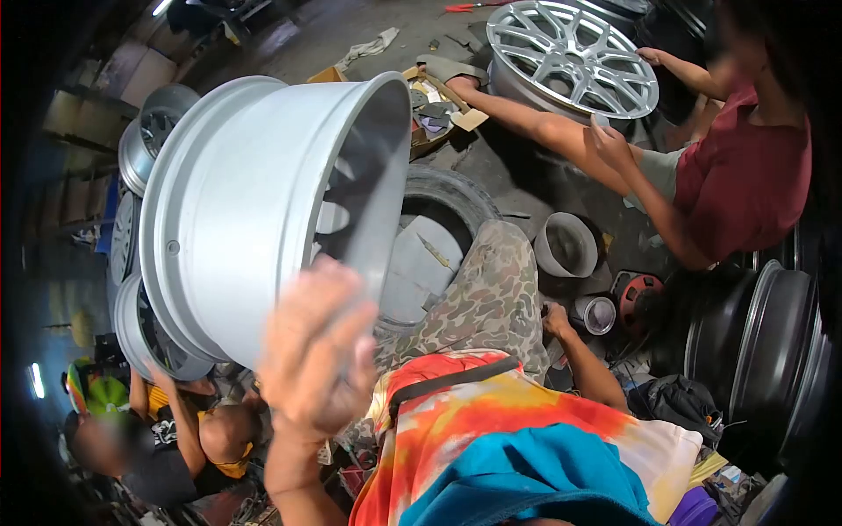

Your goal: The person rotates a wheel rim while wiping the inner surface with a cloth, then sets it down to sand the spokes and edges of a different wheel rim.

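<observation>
A large silver-grey wheel rim point(237, 210) stands tilted at my left, its open barrel facing right and its spokes partly visible inside. My left hand point(320, 351) is raised at the rim's lower front edge and overlaps it in this view; its fingers are smeared by motion. Low at my right side, beside my camouflage-clad knee, my right hand point(554, 320) has its fingers curled closed, their inner side hidden. Near it stand a small can point(596, 314) and a larger pale bucket point(567, 245). A tyre point(452, 188) lies flat on the floor beyond the rim.
A person in a red shirt point(745, 175) sits at the right, hands at a silver spoked wheel point(574, 61). Another person point(167, 456) works at lower left by more rims point(145, 329). A cardboard box point(469, 120) holds scraps. Dark rims point(763, 342) stand at the right.
</observation>
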Available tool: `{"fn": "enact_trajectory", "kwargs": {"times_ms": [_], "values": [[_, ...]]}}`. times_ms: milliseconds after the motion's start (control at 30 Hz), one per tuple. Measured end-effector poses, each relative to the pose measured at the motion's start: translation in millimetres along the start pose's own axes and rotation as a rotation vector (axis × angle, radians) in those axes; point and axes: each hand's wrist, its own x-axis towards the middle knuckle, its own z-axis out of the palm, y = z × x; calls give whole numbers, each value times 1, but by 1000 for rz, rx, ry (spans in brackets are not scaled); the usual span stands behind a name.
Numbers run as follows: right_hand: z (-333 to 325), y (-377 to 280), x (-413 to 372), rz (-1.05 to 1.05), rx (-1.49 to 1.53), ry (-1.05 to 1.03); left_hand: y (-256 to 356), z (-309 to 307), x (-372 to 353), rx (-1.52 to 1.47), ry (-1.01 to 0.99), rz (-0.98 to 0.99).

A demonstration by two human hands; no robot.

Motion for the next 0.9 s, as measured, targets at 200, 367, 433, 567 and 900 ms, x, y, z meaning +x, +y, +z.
{"fn": "enact_trajectory", "kwargs": {"times_ms": [200,367,433,567,900], "values": [[-18,0,6,65,-4,-79,-24,6,41,337,-32,-222],[-21,-12,10,38,-73,-80,-44,-12,47,293,-166,-280],[-19,-5,16,-34,-84,-46,-57,-19,52,256,-141,-282],[-26,-12,9,-54,55,-2,-84,-37,64,135,-133,-288],[-85,-60,8,-135,322,51,-120,-66,74,-53,-193,-248]]}}
